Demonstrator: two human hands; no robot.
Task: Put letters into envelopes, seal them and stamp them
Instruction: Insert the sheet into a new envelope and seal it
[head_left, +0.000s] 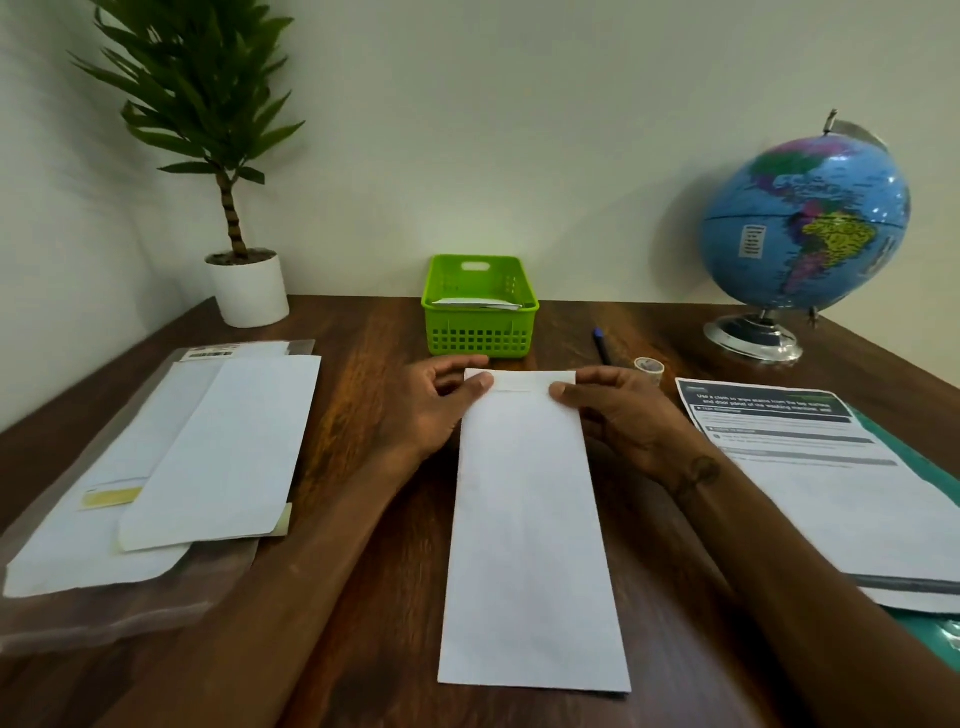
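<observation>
Wooden desk (363, 332), pale wall behind. Left hand (431, 405) and right hand (618, 415) each pinched a far corner of a long white envelope (530, 530), which lay flat at the desk's centre, flap folded down. Beyond it: green basket (480, 332) holding papers, pen (602, 347), tape roll (649, 367). Spare envelopes (208, 447) lay left; printed sheets (810, 467) right. Potted plant (228, 171) and globe (805, 223) at the back.
</observation>
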